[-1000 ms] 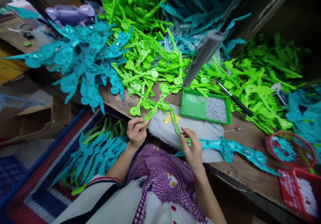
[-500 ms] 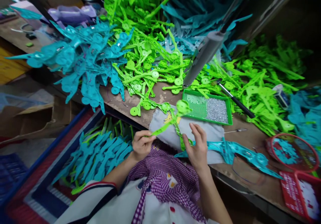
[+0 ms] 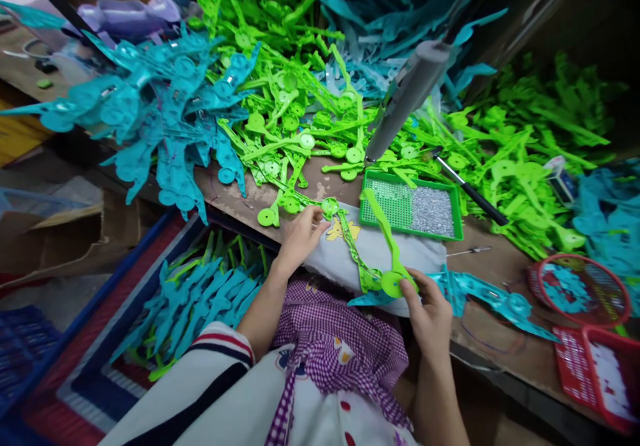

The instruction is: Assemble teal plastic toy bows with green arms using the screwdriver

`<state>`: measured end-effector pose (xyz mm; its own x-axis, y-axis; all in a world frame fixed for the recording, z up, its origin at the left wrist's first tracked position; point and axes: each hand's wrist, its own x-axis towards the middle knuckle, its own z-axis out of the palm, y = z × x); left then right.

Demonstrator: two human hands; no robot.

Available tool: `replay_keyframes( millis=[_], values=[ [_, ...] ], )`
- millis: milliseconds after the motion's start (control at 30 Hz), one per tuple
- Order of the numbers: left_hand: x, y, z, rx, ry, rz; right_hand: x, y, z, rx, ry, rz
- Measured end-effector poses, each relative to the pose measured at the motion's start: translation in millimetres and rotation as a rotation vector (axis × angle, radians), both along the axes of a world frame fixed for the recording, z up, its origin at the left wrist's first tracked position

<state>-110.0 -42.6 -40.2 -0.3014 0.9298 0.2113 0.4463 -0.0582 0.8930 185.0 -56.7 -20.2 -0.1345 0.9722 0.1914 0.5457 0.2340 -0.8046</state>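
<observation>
Head view of a workbench [image 3: 280, 196], with the grey cloth pad [image 3: 395, 249] at its near edge taken as landmark. The right hand [image 3: 430, 309], at the pad's near right corner, has its fingers closed in a pinch on the round end of a green plastic arm [image 3: 387, 246]; the piece slants up across the pad toward the green tray [image 3: 411, 209], apparently gripped at the disc so that the long blade swings free above the cloth. The left hand [image 3: 300, 233], at the pad's far left corner, reaches with loosely curled fingers to a second green piece [image 3: 330, 207] lying there; whether the fingertips grip it or only touch it cannot be told. A slender green strip [image 3: 357, 253] lies flat on the pad between the two hands. The tray, just beyond the pad, holds small silvery parts in its right half, presumably kept within easy reach. A teal plastic piece [image 3: 480, 299] lies right of the pad. Heaps of green parts [image 3: 290, 113] and teal parts [image 3: 150, 113] lie beyond the pad, and a blue crate [image 3: 150, 266] of assembled pieces stands below the bench to its left.
</observation>
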Motion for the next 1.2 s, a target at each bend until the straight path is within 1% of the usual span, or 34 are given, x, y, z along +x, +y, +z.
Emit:
replay_keyframes(
  millis=[33, 67, 133, 233, 300, 367, 433, 467, 500, 600, 667, 733, 767, 800, 900, 967, 1033, 1067, 1133, 1200],
  values=[
    [2.6, 11.5, -5.0, -0.055, 0.126, -0.015, 0.9, -1.7, -4.5, -0.051, 0.043, -0.053],
    [5.1, 22.0, -9.4, -0.089, 0.224, -0.033, 1.0, -3.1, -8.2, -0.096, 0.077, -0.074],
    [9.0, 40.4, -15.5, -0.099, 0.319, -0.03, -1.3, -6.0, -12.3, -0.159, 0.115, -0.062],
    [11.7, 57.9, -16.1, -0.066, 0.314, 0.038, -8.6, -11.9, -10.5, -0.178, 0.106, -0.03],
    [11.8, 58.3, -11.8, -0.018, 0.253, 0.053, -12.2, -16.0, -6.6, -0.175, 0.094, -0.019],
    [11.4, 47.7, -6.4, 0.04, 0.161, 0.005, -12.4, -17.1, -3.1, -0.172, 0.093, -0.001],
    [10.1, 29.2, -1.9, 0.08, 0.099, -0.063, -8.8, -11.7, -0.9, -0.151, 0.083, 0.007],
    [8.8, 18.7, 0.1, 0.092, 0.096, -0.067, -5.9, -6.3, -0.2, -0.129, 0.069, 0.0],
    [7.0, 8.5, 2.0, 0.105, 0.109, -0.042, -2.8, 0.5, 0.6, -0.106, 0.049, -0.012],
    [-0.9, -15.2, 6.4, 0.136, 0.169, 0.101, 1.9, 20.4, 5.3, -0.041, -0.019, -0.055],
    [-4.7, -23.5, 6.5, 0.137, 0.174, 0.131, -3.8, 25.7, 11.1, 0.022, -0.05, -0.054],
    [-3.1, -26.9, 3.5, 0.103, 0.112, 0.125, -17.5, 22.8, 16.8, 0.121, -0.084, 0.012],
    [0.4, -27.2, 1.3, 0.069, 0.035, 0.118, -26.1, 19.7, 18.6, 0.187, -0.113, 0.073],
    [5.6, -26.8, -1.0, 0.024, -0.077, 0.101, -34.8, 16.5, 19.6, 0.26, -0.151, 0.142],
    [26.9, -23.8, -5.9, -0.129, -0.505, 0.0, -55.4, 11.2, 17.6, 0.459, -0.264, 0.348],
    [39.1, -21.5, -6.8, -0.206, -0.718, -0.041, -61.8, 11.8, 14.6, 0.519, -0.294, 0.505],
    [45.1, -19.3, -7.2, -0.266, -0.827, -0.027, -63.2, 12.6, 12.6, 0.539, -0.311, 0.665],
    [45.5, -18.1, -7.8, -0.289, -0.854, -0.005, -62.3, 12.3, 12.6, 0.535, -0.329, 0.719],
    [41.6, -14.9, -10.0, -0.315, -0.869, 0.046, -57.8, 10.3, 15.3, 0.471, -0.379, 0.756],
    [33.6, -10.6, -13.7, -0.309, -0.832, 0.091, -49.3, 8.5, 21.0, 0.346, -0.404, 0.732]
  ],
)
